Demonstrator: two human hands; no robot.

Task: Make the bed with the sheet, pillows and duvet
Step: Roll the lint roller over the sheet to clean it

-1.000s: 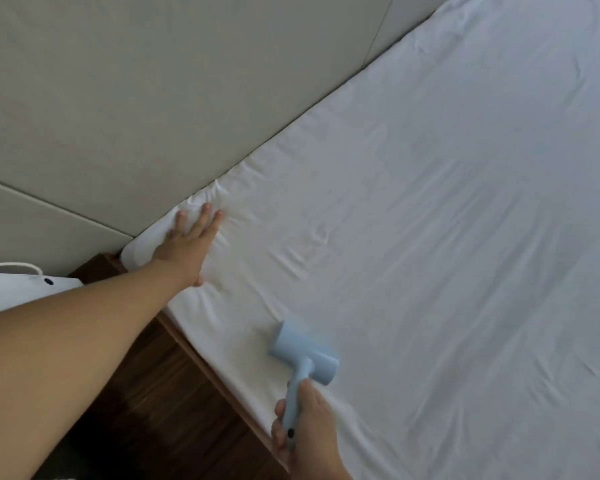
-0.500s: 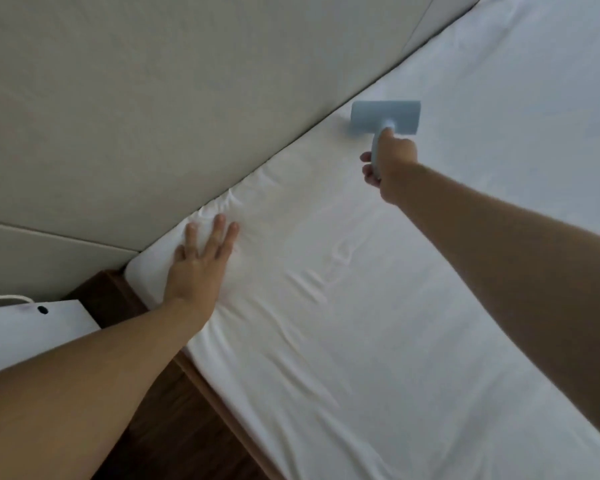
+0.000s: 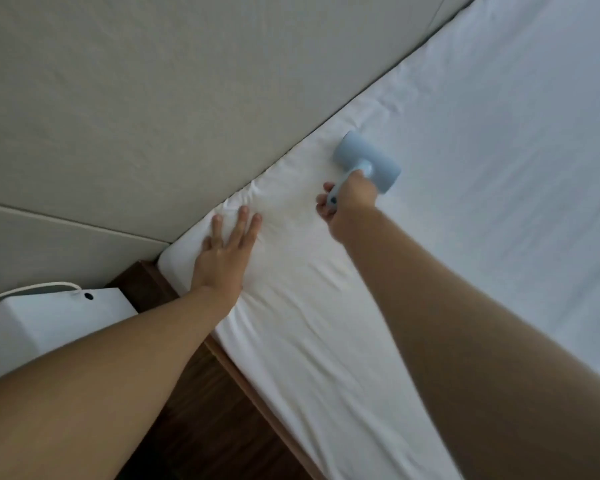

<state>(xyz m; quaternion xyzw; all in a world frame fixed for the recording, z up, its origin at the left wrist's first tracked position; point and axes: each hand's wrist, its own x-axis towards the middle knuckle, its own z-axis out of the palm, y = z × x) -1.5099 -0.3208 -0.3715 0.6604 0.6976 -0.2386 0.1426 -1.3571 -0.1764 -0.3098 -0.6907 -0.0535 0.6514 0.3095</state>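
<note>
A white sheet (image 3: 465, 209) covers the mattress, with light wrinkles near its corner by the headboard. My left hand (image 3: 224, 252) presses flat on that corner, fingers straight and spread. My right hand (image 3: 349, 211) grips the handle of a pale blue lint roller (image 3: 366, 161), whose head lies on the sheet close to the headboard edge, just right of my left hand. No pillows or duvet are in view.
A padded grey headboard (image 3: 187, 98) runs along the upper left. A dark wooden bed frame (image 3: 229, 362) edges the mattress, with dark wood floor (image 3: 194, 420) below. A white paper bag (image 3: 49, 323) with a cord handle stands at the left.
My right hand drew the roller back along the headboard edge toward my left hand. My left hand stayed pressed on the corner.
</note>
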